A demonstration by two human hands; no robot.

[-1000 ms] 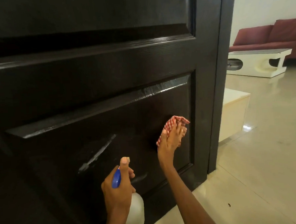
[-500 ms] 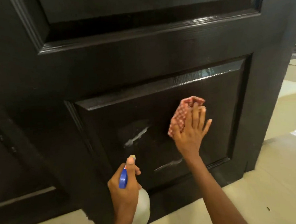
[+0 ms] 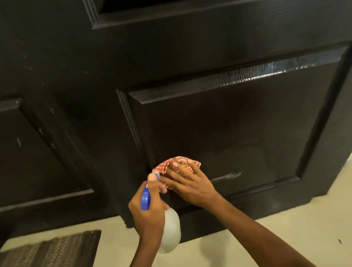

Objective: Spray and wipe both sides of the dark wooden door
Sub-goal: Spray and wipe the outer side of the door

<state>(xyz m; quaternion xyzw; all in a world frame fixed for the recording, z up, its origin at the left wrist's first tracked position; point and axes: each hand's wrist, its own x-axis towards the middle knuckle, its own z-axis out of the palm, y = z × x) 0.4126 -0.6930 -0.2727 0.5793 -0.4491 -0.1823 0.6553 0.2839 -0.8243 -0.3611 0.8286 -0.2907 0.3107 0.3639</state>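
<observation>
Dark wooden door (image 3: pixel 217 49): fills most of the head view, glossy, with raised rectangular panels; the lower right panel (image 3: pixel 242 130) carries a pale streak of wet residue (image 3: pixel 228 176) near its bottom edge and a faint hazy patch above that. Red-and-white checked cloth (image 3: pixel 172 164): bunched, pressed flat against the lower left corner of that panel, close to the moulding. Right hand (image 3: pixel 191 186): fingers spread and fairly straight over the cloth, palm toward the door, pressing the cloth to the wood; forearm enters from the lower right. Left hand (image 3: pixel 148 214): curled round the neck of a spray bottle (image 3: pixel 170 231), index finger extended along the top of the blue trigger head (image 3: pixel 145 199); the nozzle sits just beside the cloth and the right hand's thumb. Bottle body: translucent white, hanging below the fist, in front of the door's bottom rail. Floor (image 3: pixel 277 220): pale, glossy tile under the door. Doormat (image 3: pixel 45 260): dark, ribbed with a zigzag weave, lower left corner, near the door's foot.
</observation>
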